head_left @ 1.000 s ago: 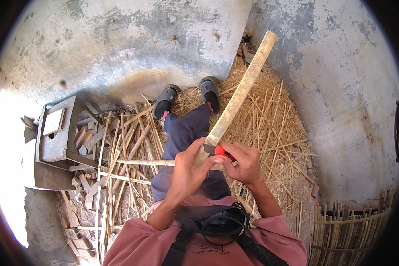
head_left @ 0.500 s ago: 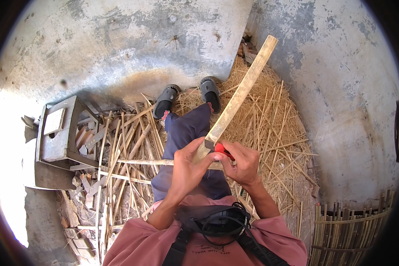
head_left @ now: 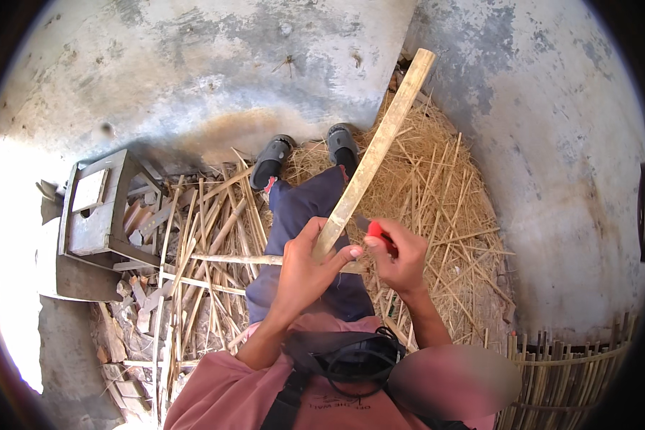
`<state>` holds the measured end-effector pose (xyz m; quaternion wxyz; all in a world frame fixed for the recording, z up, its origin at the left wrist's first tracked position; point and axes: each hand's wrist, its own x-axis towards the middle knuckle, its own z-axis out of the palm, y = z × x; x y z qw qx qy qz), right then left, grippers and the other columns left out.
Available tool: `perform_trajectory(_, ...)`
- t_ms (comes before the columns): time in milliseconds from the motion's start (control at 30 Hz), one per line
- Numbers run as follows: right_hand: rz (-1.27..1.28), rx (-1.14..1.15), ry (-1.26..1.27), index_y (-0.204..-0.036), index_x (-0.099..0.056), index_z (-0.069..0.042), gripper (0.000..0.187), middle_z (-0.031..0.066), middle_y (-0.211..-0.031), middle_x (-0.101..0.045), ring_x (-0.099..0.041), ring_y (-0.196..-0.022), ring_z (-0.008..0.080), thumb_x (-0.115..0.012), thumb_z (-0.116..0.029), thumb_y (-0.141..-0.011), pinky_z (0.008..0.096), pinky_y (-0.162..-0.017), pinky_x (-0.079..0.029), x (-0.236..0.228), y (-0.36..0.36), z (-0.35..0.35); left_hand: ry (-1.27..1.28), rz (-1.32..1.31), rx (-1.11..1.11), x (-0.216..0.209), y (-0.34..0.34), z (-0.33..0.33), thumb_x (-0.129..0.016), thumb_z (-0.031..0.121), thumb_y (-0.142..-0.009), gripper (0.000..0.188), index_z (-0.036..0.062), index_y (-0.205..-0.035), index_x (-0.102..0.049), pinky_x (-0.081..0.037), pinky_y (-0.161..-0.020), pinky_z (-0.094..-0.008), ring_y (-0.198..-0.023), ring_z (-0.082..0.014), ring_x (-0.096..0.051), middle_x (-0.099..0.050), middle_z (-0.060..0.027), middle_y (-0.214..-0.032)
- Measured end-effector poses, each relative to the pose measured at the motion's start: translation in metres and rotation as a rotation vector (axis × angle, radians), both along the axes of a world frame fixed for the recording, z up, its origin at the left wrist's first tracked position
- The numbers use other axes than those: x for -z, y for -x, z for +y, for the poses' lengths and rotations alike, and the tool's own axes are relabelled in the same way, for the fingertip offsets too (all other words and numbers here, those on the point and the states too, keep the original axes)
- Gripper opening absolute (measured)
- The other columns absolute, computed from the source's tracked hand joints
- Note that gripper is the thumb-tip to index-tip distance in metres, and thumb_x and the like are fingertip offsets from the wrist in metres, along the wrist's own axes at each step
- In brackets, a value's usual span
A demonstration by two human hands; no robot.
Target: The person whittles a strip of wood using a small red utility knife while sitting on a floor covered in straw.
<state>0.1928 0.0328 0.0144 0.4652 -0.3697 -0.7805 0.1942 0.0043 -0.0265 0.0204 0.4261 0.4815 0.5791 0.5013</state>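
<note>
My left hand (head_left: 304, 269) grips the near end of a long flat bamboo strip (head_left: 380, 147) that slants up and away to the right, over my legs. Beside it, my right hand (head_left: 400, 256) is closed on a knife with a red handle (head_left: 377, 233), held against the strip's right edge near my left thumb. The blade is mostly hidden by the strip and my fingers. Both hands hover above my lap, over dark blue trousers (head_left: 308, 215).
Loose bamboo sticks (head_left: 208, 236) and wood scraps lie on the floor to the left, by a small grey wooden stool (head_left: 97, 211). A heap of straw-like shavings (head_left: 437, 201) fills the right. A woven bamboo piece (head_left: 573, 373) stands lower right. Concrete walls enclose the spot.
The strip has shifted slightly and my right hand with the knife has slid a little along its edge; my left hand keeps its grip.
</note>
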Motion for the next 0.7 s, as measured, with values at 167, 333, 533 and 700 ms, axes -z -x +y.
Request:
perform_trajectory(167, -0.046, -0.116, 0.087, -0.116, -0.076, -0.002, 0.028, 0.0112, -0.093, -0.078, -0.076, -0.072, 0.0232, -0.082, -0.018, -0.094, 0.0327, -0.063, -0.058, -0.013, -0.011, 0.006, -0.012, 0.0, 0.026, -0.007, 0.003, -0.001, -0.095, 0.022, -0.088, 0.04, 0.0041, -0.108, -0.065, -0.04, -0.061, -0.0238, -0.071, -0.0036, -0.047, -0.054, 0.0062, -0.077)
perform_trajectory(333, -0.196, -0.229, -0.072, -0.114, -0.076, -0.004, 0.032, 0.0108, -0.093, -0.077, -0.075, -0.071, 0.0263, -0.084, -0.024, -0.091, 0.0352, -0.061, -0.057, -0.01, -0.01, 0.015, -0.083, 0.053, 0.072, -0.013, 0.005, -0.003, -0.097, 0.025, -0.085, 0.044, 0.0041, -0.107, -0.065, -0.039, -0.059, -0.0253, -0.068, -0.0047, -0.047, -0.055, 0.0058, -0.074)
perform_trajectory(533, -0.221, -0.266, -0.147, -0.114, -0.076, -0.006, 0.032, 0.0087, -0.089, -0.075, -0.072, -0.067, 0.0273, -0.083, -0.026, -0.09, 0.038, -0.057, -0.054, -0.012, -0.009, 0.018, -0.118, 0.123, 0.062, -0.018, 0.008, -0.002, -0.097, 0.027, -0.084, 0.046, 0.0028, -0.109, -0.067, -0.043, -0.06, -0.0287, -0.069, -0.0071, -0.052, -0.063, 0.0002, -0.075)
perform_trajectory(700, -0.232, -0.262, -0.148, -0.113, -0.077, -0.007, 0.03, 0.0082, -0.087, -0.074, -0.072, -0.066, 0.0272, -0.083, -0.024, -0.09, 0.0374, -0.055, -0.053, -0.015, -0.01, 0.017, -0.13, 0.17, 0.127, -0.026, 0.012, -0.002, -0.092, 0.034, -0.088, 0.055, -0.0007, -0.123, -0.067, -0.055, -0.071, -0.0362, -0.076, -0.0223, -0.075, -0.075, -0.0126, -0.083)
